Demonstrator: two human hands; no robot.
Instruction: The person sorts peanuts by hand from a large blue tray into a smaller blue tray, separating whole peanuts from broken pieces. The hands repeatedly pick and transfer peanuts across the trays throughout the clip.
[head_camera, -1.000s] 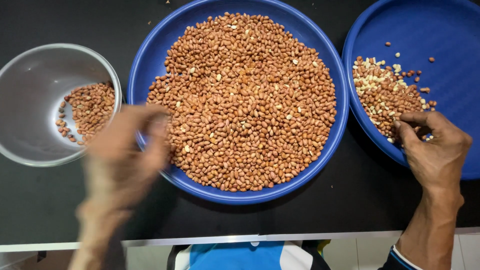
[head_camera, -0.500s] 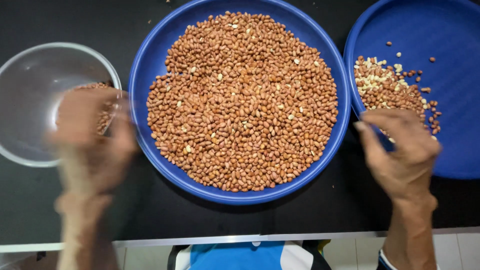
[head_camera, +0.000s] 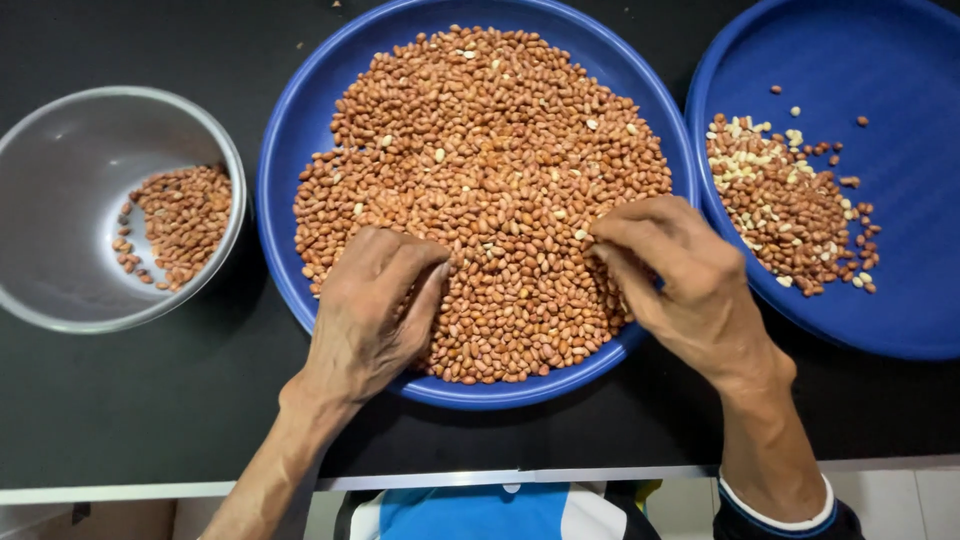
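Both my hands rest on the heap of red-skinned peanuts (head_camera: 490, 190) that fills the middle blue tray (head_camera: 300, 130) on the dark surface (head_camera: 130, 400): my left hand (head_camera: 375, 305) lies at the near left of the heap with its fingers (head_camera: 425, 275) curled down into the nuts, and my right hand (head_camera: 680, 275) at the near right has its fingers (head_camera: 610, 235) pinched together at the tips. Whether either pinch actually has a nut in it I cannot tell. A steel bowl (head_camera: 60, 150) with a small share of peanuts sits just left of the tray, and a second blue tray (head_camera: 880, 90) with a small mixed pile of red and pale nuts (head_camera: 785, 205) sits just right.
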